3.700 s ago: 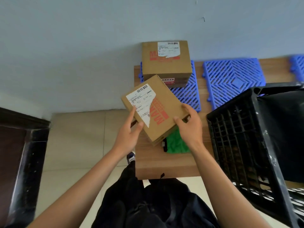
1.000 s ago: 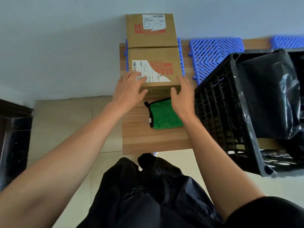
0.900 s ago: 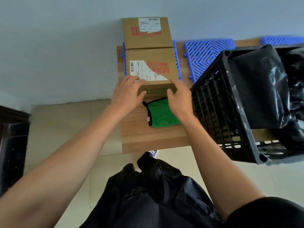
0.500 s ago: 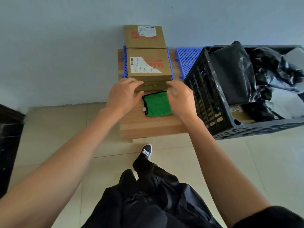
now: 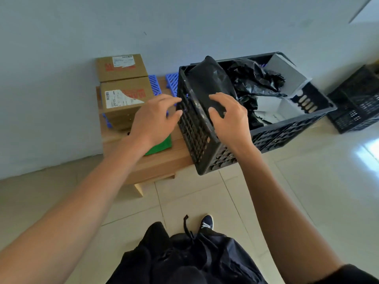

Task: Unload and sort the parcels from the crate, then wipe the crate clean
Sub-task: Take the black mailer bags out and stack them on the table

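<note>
- Two cardboard boxes sit on our low wooden bench (image 5: 160, 167) against the wall: the far box (image 5: 121, 67) right at the wall, the near box (image 5: 125, 101) touching its front, both label side up, on blue plastic grid mats (image 5: 153, 84).
- Our left hand (image 5: 152, 119) hovers over the bench between the near box and the black crate (image 5: 205, 140). Fingers are spread and loosely bent, holding nothing, with the fingertips up by the crate's left wall. Can't tell if they actually touch it.
- Our right hand (image 5: 229, 117) is over the crate's near-left corner, fingers curled down onto a flat black plastic-wrapped parcel (image 5: 209, 85) that leans upright against the crate's left wall. Looks like the fingertips are on its lower end, but whether that's a real grip or just a touch we honestly can't tell.
- Inside the crate, beside that parcel, there's a heap of crumpled black plastic bags (image 5: 256, 80), plus a grey box (image 5: 285, 72) propped in the far right corner and a white flat parcel (image 5: 272, 109) lower down.
- Crate sits on the bench's right end, with its near corner sticking out past the bench edge.
- Green cloth (image 5: 162, 146) lies flat on the bench, mostly hidden under our left wrist, just left of the crate.
- Another black crate (image 5: 356, 103) stands on the tile floor (image 5: 307, 191) off to the right, well apart from ours.
- One dark shoe (image 5: 207, 222) shows down on the tiles below us.
</note>
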